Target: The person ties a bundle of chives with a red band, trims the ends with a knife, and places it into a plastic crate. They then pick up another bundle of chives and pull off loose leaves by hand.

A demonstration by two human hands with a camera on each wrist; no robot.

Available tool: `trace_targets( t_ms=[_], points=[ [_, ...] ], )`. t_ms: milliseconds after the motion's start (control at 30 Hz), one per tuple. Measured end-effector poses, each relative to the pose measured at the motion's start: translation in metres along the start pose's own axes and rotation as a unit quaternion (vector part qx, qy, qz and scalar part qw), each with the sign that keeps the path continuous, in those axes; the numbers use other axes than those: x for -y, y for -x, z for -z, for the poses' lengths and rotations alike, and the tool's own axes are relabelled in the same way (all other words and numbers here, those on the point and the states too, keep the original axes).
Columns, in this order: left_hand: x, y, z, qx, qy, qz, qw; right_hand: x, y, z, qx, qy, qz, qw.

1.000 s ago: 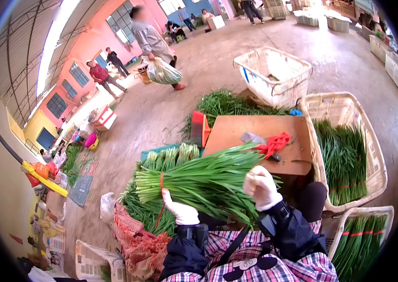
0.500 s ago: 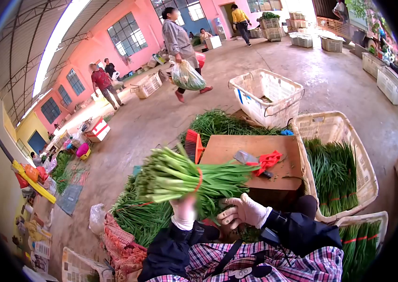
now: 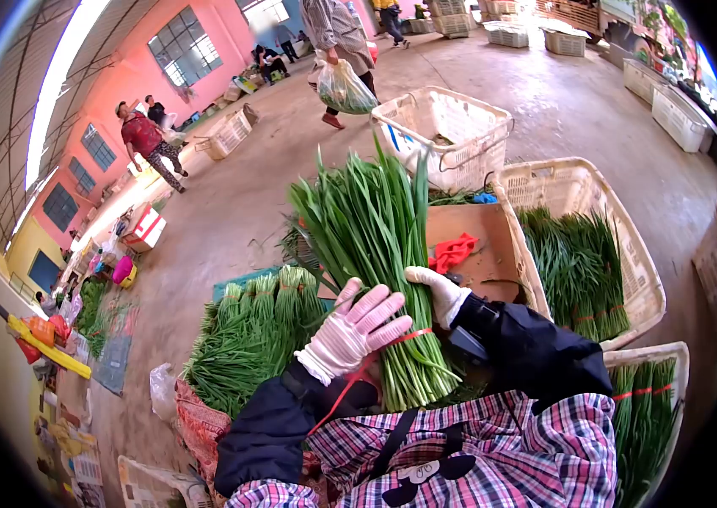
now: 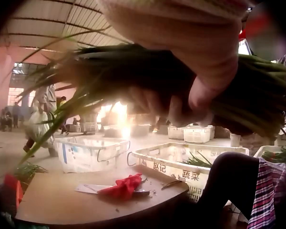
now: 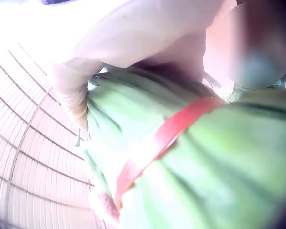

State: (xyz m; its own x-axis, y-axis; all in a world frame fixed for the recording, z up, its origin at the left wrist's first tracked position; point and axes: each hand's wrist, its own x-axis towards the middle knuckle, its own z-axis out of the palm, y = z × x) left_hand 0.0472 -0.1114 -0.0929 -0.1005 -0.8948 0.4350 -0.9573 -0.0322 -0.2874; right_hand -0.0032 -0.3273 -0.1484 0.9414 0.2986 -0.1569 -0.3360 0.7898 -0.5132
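A large bunch of long green leafy stalks (image 3: 367, 220) stands tilted in front of the body, pale stalk ends low. Around its lower part runs a red band (image 3: 408, 337), also seen on the bunch in the right wrist view (image 5: 157, 143). My gloved left hand (image 3: 354, 332) rests on the bunch's near left side, fingers stretched across it; a red strand (image 3: 346, 396) hangs beside it. From the right, my gloved right hand (image 3: 439, 292) grips the bunch, its thumb along the side. In the right wrist view, this hand (image 5: 133, 38) curls round the stalks (image 5: 205, 162).
A brown board (image 3: 490, 229) with a red cloth (image 3: 453, 252) lies behind the bunch. White crates (image 3: 646, 279) holding banded greens stand at right, another crate (image 3: 452, 169) beyond. Tied bundles (image 3: 286, 292) and loose greens (image 3: 231, 364) are at left. People walk in the background.
The bunch has turned from lying sideways to leafy ends up and away. My left hand moved from beneath it onto its near side; my right hand has taken hold of it.
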Motion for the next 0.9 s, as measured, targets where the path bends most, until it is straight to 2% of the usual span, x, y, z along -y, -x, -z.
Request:
trace_targets(
  t_ms=[100,133,167,233,267,300,367,400,433,500,533,633,667,767,800,833,900],
  points=[
    [-0.004,0.011,-0.008,-0.009,0.006,0.054,0.999,-0.007,-0.011,0.021,-0.008,-0.021,0.068,0.997],
    [-0.002,0.018,-0.012,-0.036,0.001,0.055,0.998,-0.009,-0.015,0.030,-0.001,-0.040,0.085,0.996],
    [-0.007,0.022,-0.004,-0.043,0.062,0.102,0.992,-0.010,-0.017,0.038,0.009,-0.030,0.111,0.993],
    [-0.016,0.040,-0.012,-0.130,0.200,0.254,0.937,-0.014,-0.023,0.060,-0.022,0.026,0.154,0.987],
    [-0.024,0.048,-0.023,-0.158,0.318,0.369,0.859,-0.018,-0.027,0.069,-0.024,0.032,0.165,0.985],
    [-0.028,0.055,-0.039,-0.193,0.454,0.437,0.752,-0.018,-0.027,0.068,-0.027,0.038,0.172,0.984],
    [-0.040,0.066,-0.068,-0.153,0.651,0.577,0.469,-0.027,-0.023,0.073,-0.031,0.038,0.170,0.984],
    [-0.046,0.071,-0.085,-0.138,0.665,0.577,0.453,-0.032,-0.025,0.076,-0.035,0.034,0.166,0.985],
    [-0.052,0.077,-0.104,-0.124,0.665,0.556,0.482,-0.035,-0.028,0.078,-0.037,0.031,0.163,0.986],
    [-0.055,0.058,-0.110,-0.102,0.741,0.484,0.454,-0.042,-0.028,0.075,-0.044,0.045,0.179,0.982],
    [-0.060,0.047,-0.106,-0.124,0.756,0.513,0.387,-0.046,-0.029,0.076,-0.039,0.046,0.178,0.982],
    [-0.053,0.048,-0.126,-0.141,0.754,0.560,0.314,-0.061,-0.036,0.085,-0.054,0.074,0.196,0.976],
    [-0.049,0.050,-0.137,-0.160,0.740,0.555,0.344,-0.061,-0.034,0.082,-0.061,0.083,0.200,0.974],
    [-0.040,0.057,-0.160,-0.187,0.761,0.527,0.328,-0.067,-0.037,0.083,-0.060,0.174,0.227,0.956],
    [-0.040,0.065,-0.172,-0.176,0.730,0.546,0.372,-0.066,-0.037,0.081,-0.067,0.176,0.220,0.957],
    [-0.042,0.061,-0.173,-0.202,0.723,0.543,0.377,-0.067,-0.039,0.081,-0.073,0.178,0.213,0.958],
    [-0.048,0.048,-0.157,-0.223,0.750,0.530,0.326,-0.073,-0.048,0.087,-0.078,0.147,0.245,0.955]
  ],
)
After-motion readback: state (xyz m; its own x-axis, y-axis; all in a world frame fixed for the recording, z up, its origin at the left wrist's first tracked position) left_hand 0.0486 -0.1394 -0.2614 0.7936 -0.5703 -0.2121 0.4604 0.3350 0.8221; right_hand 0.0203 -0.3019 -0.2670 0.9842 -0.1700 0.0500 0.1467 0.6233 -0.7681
